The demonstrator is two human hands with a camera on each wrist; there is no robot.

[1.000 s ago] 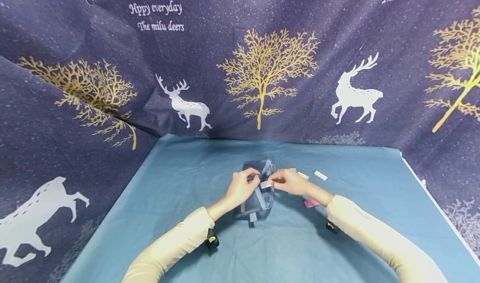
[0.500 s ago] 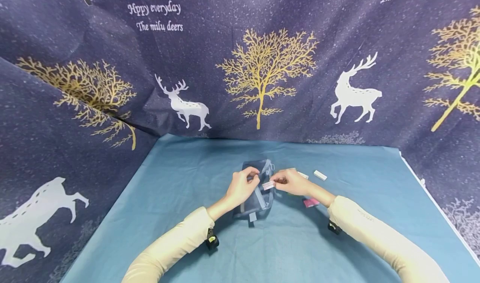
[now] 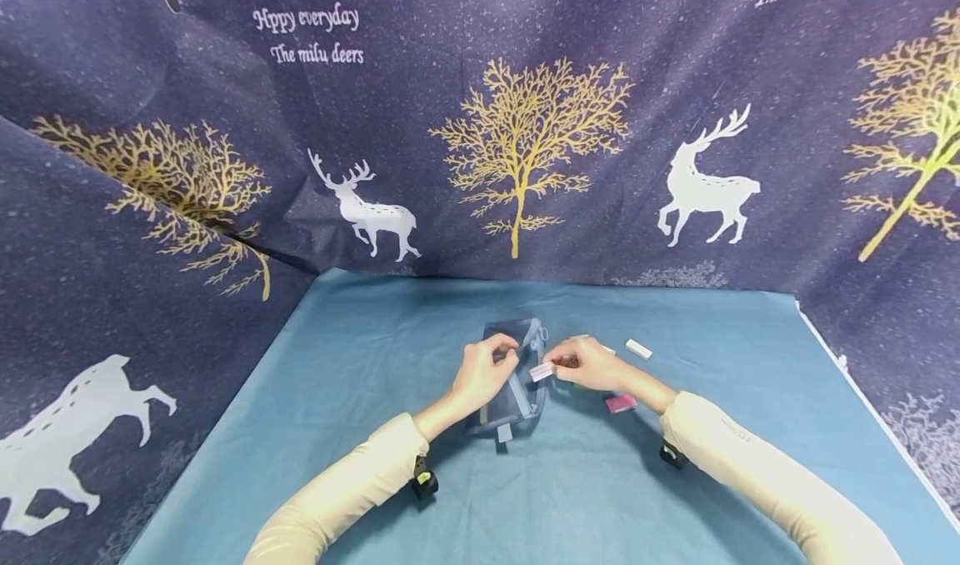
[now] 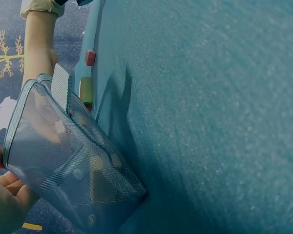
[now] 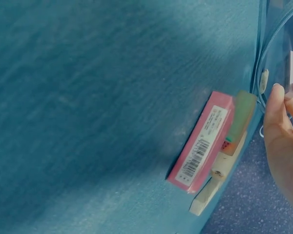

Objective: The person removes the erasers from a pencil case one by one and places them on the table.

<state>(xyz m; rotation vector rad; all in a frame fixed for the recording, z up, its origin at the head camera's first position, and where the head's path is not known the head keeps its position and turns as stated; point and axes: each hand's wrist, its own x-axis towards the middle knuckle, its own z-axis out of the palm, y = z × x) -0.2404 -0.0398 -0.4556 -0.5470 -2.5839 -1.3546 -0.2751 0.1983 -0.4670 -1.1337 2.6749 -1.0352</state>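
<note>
A translucent blue mesh zip pouch (image 3: pixel 495 415) lies tilted in the middle of the table, its mouth facing right. My left hand (image 3: pixel 480 375) pinches the pouch's edge, with thumb and fingers on it in the left wrist view. Between the thumb and fingertips of my right hand (image 3: pixel 588 363) is a small white block with pinkish stripes, like an eraser (image 3: pixel 541 372). It is at the pouch's mouth; whether it touches the mesh I cannot tell. A yellowish shape (image 4: pixel 96 178) shows dimly through the mesh.
A pink eraser with a barcode label (image 5: pixel 202 141) lies right of the pouch. Beside it are a green eraser (image 5: pixel 243 114) and pale ones, partly hidden by my right hand in the head view. A white eraser (image 3: pixel 639 349) lies farther right on the blue cloth (image 3: pixel 712 365).
My right hand has shifted slightly right with the white eraser, which now tilts a little more. My left hand and the pouch have barely moved.
</note>
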